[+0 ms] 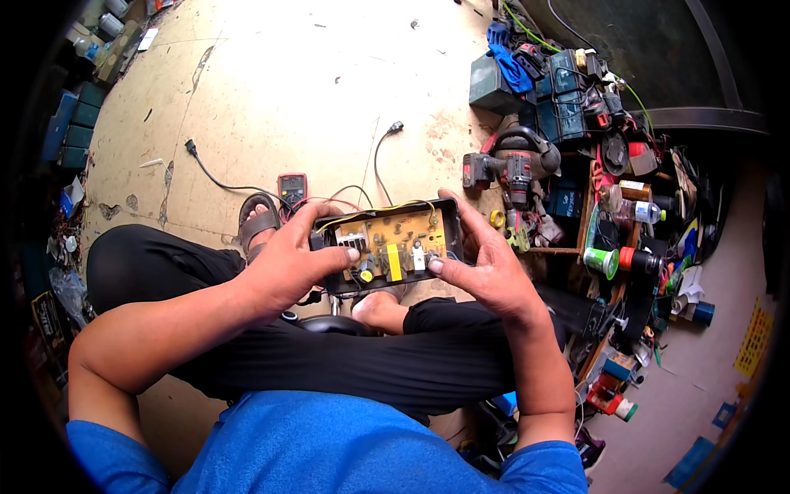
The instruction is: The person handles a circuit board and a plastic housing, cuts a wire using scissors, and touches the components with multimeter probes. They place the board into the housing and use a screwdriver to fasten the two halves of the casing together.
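Between both hands I hold an opened black plastic case with a tan circuit board in it. The board carries a yellow-wrapped transformer, a finned heat sink and several small parts. My left hand grips the case's left end, thumb over the board near the heat sink. My right hand grips the right end, its thumb pressed by a white part at the lower right. A yellow wire runs along the top rim. Cables lead off beyond the case, one ending in a black plug.
A red-and-black multimeter lies on the floor beyond my left hand, near my sandalled foot. Another plug lies to its left. At right stand a cordless power tool, dark green battery-like blocks and a cluttered rack with bottles.
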Demonstrator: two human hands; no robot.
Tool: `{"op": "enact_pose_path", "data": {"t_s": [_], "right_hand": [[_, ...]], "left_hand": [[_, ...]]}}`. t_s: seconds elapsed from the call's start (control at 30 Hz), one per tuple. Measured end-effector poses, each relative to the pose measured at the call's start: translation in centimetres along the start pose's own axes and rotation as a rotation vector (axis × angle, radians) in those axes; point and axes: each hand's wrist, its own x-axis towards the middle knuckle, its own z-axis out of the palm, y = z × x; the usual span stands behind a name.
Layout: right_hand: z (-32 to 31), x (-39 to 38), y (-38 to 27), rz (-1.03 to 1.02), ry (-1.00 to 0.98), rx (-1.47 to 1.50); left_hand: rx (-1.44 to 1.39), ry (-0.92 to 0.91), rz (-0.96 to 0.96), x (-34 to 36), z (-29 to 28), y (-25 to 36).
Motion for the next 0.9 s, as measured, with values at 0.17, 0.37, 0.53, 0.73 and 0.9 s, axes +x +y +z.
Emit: {"op": "enact_pose_path", "data": {"t_s": [0.17,0.37,0.53,0.73,0.9], "right_hand": [[0.2,0.0,-0.1,-0.029,0.016,-0.058],[0.0,-0.1,0.6,-0.153,-0.006,-0.171],[0.0,0.2,1.5,-0.191,0.058,-0.315],[0.0,0.3,1.2,-0.176,0.076,-0.339],[0.2,0.3,0.5,-0.170,0.079,-0.385]], "left_hand": [[-0.035,0.009,-0.042,0.1,0.1,0.3],[-0.102,-0.018,-0.082,-0.3,0.5,1.5],[-0.086,-0.017,-0.044,0.0,0.5,1.0],[0.042,0.009,-0.024,0.4,0.1,0.4],[0.017,0.005,0.057,0.5,0.2,-0.1]]}}
